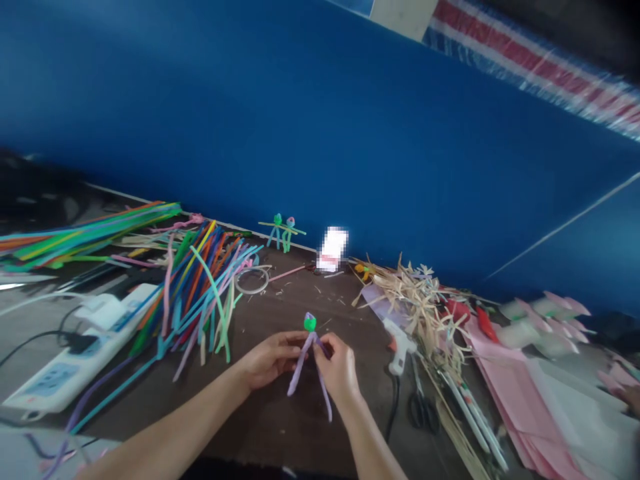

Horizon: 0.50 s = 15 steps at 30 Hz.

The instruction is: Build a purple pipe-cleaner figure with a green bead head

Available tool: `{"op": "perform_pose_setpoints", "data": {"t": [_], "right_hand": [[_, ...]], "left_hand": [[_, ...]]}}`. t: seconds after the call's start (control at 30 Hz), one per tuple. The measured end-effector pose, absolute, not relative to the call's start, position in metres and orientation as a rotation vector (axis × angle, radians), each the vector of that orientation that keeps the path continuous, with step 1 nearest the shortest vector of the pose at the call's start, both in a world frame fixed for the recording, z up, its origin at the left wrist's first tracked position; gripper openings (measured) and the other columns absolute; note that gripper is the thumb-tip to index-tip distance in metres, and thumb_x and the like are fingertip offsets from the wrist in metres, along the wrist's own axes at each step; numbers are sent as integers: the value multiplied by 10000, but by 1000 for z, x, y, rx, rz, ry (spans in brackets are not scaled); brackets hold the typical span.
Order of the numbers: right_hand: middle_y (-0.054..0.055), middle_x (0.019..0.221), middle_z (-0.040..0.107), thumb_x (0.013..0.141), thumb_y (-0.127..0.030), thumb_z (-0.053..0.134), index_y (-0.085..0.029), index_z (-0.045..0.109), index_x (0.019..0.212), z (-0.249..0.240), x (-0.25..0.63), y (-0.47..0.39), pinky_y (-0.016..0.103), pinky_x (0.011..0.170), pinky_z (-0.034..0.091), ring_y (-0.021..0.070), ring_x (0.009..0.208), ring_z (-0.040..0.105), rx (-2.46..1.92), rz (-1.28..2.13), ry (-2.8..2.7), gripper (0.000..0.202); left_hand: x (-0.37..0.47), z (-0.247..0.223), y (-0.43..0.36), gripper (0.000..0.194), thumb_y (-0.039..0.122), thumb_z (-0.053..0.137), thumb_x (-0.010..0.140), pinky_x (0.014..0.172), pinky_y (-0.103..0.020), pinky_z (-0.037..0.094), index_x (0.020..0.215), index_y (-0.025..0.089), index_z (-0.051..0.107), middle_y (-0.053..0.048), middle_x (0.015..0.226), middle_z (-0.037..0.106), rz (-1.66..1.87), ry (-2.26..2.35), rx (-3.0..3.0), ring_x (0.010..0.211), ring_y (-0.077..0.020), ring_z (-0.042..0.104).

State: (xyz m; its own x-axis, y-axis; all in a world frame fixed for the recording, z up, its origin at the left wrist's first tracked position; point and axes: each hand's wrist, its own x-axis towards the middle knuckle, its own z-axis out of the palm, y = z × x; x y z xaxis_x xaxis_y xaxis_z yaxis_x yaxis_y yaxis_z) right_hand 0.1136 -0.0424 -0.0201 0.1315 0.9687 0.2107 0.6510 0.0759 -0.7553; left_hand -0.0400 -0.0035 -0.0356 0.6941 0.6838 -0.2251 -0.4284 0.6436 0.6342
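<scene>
A small pipe-cleaner figure [300, 367] with a green and purple head and two long purple legs hangs upright between my hands, over the dark table. My left hand [270, 360] is closed on the figure's left side, its fingers partly behind the purple stem. On the other side, my right hand [341, 368] pinches a purple strand just below the head between thumb and fingers. Two finished-looking pipe-cleaner figures [287, 237], with green heads or bodies, lean by the blue wall beyond my hands.
Loose pipe cleaners [200, 287] and a white power strip [75, 360] lie left. A glue gun [400, 345], black-handled scissors [424, 410], dried straw [420, 300] and pink paper [515, 400] lie right. A lit, blurred-out phone screen [333, 249] stands by the wall [300, 133].
</scene>
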Motion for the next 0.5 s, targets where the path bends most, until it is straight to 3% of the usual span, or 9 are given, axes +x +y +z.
{"op": "perform_pose_setpoints", "data": {"t": [0.23, 0.5], "right_hand": [[-4, 602, 580, 765, -227, 455, -182, 559, 661, -39, 104, -44, 194, 541, 369, 126, 553, 523, -1625, 555, -1571, 154], [0, 638, 595, 805, -253, 427, -171, 587, 711, -49, 104, -39, 198, 573, 389, 128, 587, 531, -1488, 611, -1458, 203]], "left_hand": [[-38, -35, 1, 288, 164, 683, 626, 520, -164, 395, 905, 96, 663, -40, 671, 641, 703, 597, 614, 544, -79, 530], [-35, -41, 3, 314, 206, 691, 616, 513, -175, 378, 921, 135, 659, -23, 680, 614, 696, 647, 674, 567, -78, 504]]}}
